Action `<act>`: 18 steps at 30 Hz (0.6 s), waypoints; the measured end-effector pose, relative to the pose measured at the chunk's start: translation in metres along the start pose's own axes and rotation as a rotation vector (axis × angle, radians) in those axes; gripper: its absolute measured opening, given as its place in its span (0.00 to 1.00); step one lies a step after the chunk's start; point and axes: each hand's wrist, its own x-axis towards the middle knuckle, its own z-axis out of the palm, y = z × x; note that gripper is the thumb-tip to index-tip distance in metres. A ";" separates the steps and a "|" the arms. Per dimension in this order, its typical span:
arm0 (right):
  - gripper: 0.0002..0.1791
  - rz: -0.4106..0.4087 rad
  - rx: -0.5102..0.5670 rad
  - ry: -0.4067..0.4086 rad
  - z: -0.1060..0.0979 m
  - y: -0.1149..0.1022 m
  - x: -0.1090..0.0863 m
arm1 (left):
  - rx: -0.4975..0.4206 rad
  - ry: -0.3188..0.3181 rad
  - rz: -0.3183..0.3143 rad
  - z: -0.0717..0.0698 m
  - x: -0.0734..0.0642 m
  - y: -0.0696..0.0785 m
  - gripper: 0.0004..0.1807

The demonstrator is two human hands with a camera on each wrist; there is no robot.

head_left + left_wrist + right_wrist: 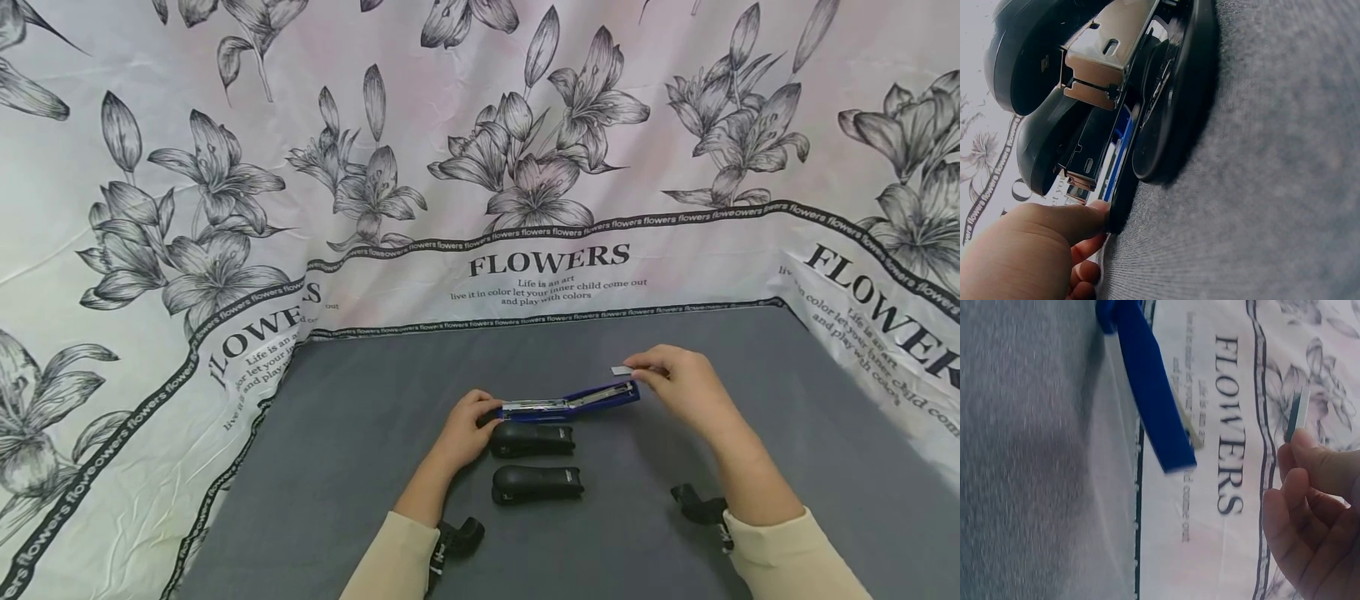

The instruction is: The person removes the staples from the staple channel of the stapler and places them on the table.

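Note:
A blue stapler [536, 414] lies opened out, its magazine showing and its right-hand part [1154, 394] tilted up. My left hand [463, 432] grips its left end, the thumb partly hidden behind a black stapler in the left wrist view. Above the raised right end, my right hand [686, 387] pinches a short strip of staples [1297, 415] between thumb and index finger, apart from the stapler. Two black staplers, one nearer the blue one [532, 440] and one closer to me [537, 484], lie side by side in front of it.
A grey cloth [375, 375] covers the table. White fabric printed with flowers [540, 275] rises at the back and both sides. Black wrist straps [459, 537] sit at both sleeves.

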 end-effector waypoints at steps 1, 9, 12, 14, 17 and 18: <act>0.10 0.000 -0.007 0.004 -0.002 0.002 0.000 | -0.002 0.004 0.005 0.000 0.000 0.000 0.16; 0.10 0.025 -0.019 0.006 -0.013 0.015 -0.003 | 0.016 0.002 0.002 -0.001 0.001 0.001 0.16; 0.11 0.036 -0.038 -0.012 -0.016 0.022 -0.004 | 0.018 0.003 0.000 -0.001 0.001 0.002 0.16; 0.11 0.039 -0.050 -0.022 -0.018 0.028 -0.005 | 0.014 0.005 0.000 -0.001 0.001 0.002 0.16; 0.11 0.039 -0.066 -0.025 -0.022 0.039 -0.006 | 0.008 0.006 0.006 -0.001 0.001 0.003 0.16; 0.11 0.040 -0.068 -0.025 -0.022 0.042 -0.006 | 0.006 0.006 0.006 -0.001 0.001 0.003 0.16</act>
